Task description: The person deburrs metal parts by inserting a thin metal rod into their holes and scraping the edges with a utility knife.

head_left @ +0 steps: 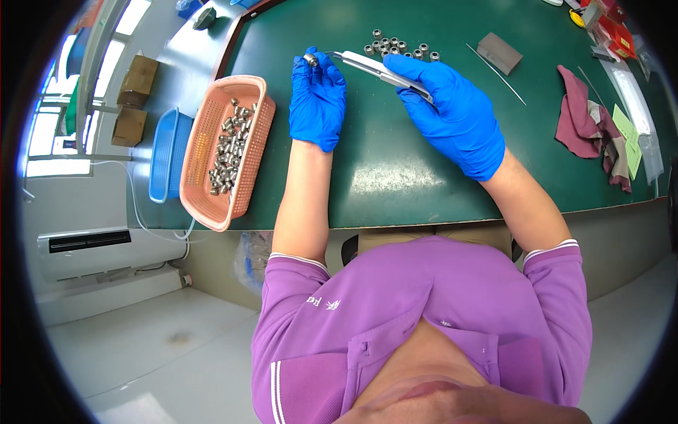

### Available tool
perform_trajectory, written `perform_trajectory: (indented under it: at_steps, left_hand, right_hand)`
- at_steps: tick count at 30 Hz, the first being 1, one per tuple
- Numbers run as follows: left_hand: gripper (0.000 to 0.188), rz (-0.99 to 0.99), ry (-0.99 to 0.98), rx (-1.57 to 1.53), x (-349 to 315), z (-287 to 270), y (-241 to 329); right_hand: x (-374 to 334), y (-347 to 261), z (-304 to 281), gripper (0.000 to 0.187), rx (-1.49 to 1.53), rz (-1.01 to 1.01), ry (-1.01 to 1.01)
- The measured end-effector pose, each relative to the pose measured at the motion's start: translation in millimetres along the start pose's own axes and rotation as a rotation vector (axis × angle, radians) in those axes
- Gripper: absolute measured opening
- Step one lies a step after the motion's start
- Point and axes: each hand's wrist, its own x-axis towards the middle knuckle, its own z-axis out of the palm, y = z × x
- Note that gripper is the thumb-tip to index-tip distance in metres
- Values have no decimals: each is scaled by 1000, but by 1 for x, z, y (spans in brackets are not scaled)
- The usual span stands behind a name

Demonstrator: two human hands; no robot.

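My left hand (316,106), in a blue glove, pinches a small silver metal cylinder-shaped fitting (311,61) between its fingertips. Blue-gloved too, my right hand (455,106) is wrapped round a slim white-and-grey hand tool (374,69). The tool's thin dark tip points left toward the fitting; I cannot tell whether the two touch. Beyond the right hand, several similar fittings (394,50) stand grouped on the green tabletop (395,148). Left of my left forearm, a pink plastic basket (257,141) holds many more loose metal fittings (227,159).
A blue basket (164,155) stands left of the pink one, with cardboard boxes (134,88) farther left. To the right lie a thin metal rod (505,83), a grey-brown block (500,54), a maroon cloth (579,116) and green paper (627,138). Red containers (614,35) sit far right.
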Motion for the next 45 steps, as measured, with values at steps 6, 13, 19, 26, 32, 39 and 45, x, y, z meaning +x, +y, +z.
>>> perform_trajectory:
  at_steps: [6, 13, 19, 26, 32, 39, 45]
  left_hand:
    - [19, 55, 22, 53, 1, 2, -3]
    - [23, 119, 135, 87, -1, 8, -9]
    - [25, 99, 98, 175, -1, 6, -11]
    - [25, 60, 79, 207, -1, 5, -18]
    - [24, 37, 87, 226, -2, 4, -18]
    - [25, 22, 108, 261, -2, 1, -21]
    - [24, 4, 61, 196, -3, 3, -22]
  right_hand:
    - [-4, -1, -2, 27, 18, 72, -34]
    - [-3, -1, -3, 23, -36, -28, 3]
    - [-4, 0, -1, 22, -38, -17, -27]
    - [-4, 3, 0, 20, -55, -22, -61]
    - [-4, 2, 0, 18, -79, -6, -88]
    - [-1, -10, -7, 17, 250, 419, -149]
    - [-2, -5, -2, 18, 155, 285, -95]
